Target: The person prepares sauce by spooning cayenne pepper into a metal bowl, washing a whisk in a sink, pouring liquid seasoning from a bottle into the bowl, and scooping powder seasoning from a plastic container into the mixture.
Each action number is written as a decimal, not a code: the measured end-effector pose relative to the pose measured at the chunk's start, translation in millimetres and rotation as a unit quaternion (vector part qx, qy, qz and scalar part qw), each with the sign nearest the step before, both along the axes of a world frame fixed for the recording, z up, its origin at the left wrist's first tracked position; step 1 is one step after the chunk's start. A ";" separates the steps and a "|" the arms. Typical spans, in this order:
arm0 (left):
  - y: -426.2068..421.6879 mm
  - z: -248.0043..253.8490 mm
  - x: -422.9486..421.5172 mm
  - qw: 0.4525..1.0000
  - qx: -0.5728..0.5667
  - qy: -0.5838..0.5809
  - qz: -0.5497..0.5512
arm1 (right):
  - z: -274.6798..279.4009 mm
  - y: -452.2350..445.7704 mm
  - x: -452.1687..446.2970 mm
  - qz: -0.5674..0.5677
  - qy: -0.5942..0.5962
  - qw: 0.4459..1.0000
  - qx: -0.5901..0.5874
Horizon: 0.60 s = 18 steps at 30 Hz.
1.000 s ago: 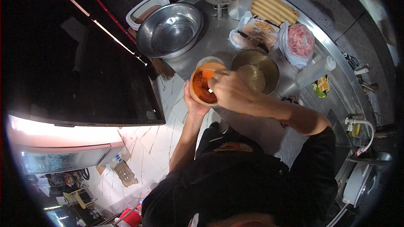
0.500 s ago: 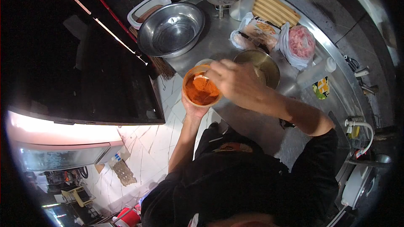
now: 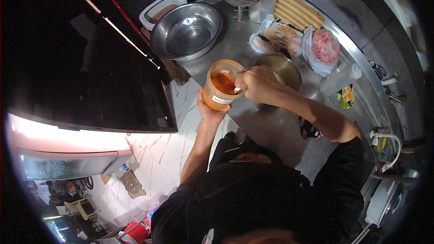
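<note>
One translucent orange plastic tub [image 3: 211, 95], part-filled with loose red-orange powder [image 3: 221, 82], is held above the left edge of the steel counter [image 3: 237, 47]. Probably light and slightly flexible, it seems best held low, where the left hand [image 3: 211, 112] cups its base with thumb and fingers spread. Its long axis leans, mouth up and away from the body, white label [image 3: 222, 100] facing the wearer. The right hand [image 3: 258, 83] pinches a small white utensil [image 3: 237, 89], mostly hidden, at the mouth's right side. Beyond that hand stands a round brass-toned metal bowl [image 3: 290, 70].
</note>
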State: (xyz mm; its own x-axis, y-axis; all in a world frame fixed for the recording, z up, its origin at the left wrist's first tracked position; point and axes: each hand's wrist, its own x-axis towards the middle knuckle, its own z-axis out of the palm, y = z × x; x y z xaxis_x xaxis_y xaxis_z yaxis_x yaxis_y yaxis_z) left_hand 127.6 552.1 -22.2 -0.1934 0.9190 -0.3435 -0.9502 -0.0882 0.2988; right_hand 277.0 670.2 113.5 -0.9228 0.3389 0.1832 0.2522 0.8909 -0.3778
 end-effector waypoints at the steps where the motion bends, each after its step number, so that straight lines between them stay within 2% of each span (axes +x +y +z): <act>1: 0.0 -2.5 0.8 1.000 0.006 0.004 -0.001 | -0.5 -0.5 0.6 -0.008 0.029 0.999 -0.039; 2: -0.4 -4.4 1.3 1.000 0.012 0.007 -0.003 | -0.1 -1.7 1.0 -0.016 0.057 0.995 -0.077; 5: -1.2 -7.0 2.2 0.999 0.034 0.002 -0.006 | 19.7 -8.3 0.8 -0.028 0.077 0.996 0.018; 8: -2.0 -4.9 3.8 0.999 0.032 -0.002 -0.006 | 33.1 -14.5 2.5 0.015 0.112 0.985 0.131; 11: -2.0 -12.6 1.9 0.997 0.070 -0.007 -0.029 | 37.7 -17.4 6.0 0.021 0.116 0.976 0.184; 15: -2.2 -17.3 -1.8 0.985 0.152 -0.051 -0.070 | 54.3 -25.9 11.4 -0.012 0.094 0.980 0.175; 18: -1.2 -10.8 -0.4 0.991 0.115 -0.037 -0.051 | 55.1 -28.3 16.6 -0.059 0.040 0.983 0.171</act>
State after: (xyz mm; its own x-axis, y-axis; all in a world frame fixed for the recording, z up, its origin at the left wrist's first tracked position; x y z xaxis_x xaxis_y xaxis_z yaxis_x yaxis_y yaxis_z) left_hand 127.2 551.0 -33.0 -0.0763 0.9883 -0.1321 -0.9765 -0.0473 0.2105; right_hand 293.7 641.9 168.6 -0.8586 0.3495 0.3751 0.3438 0.9352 -0.0845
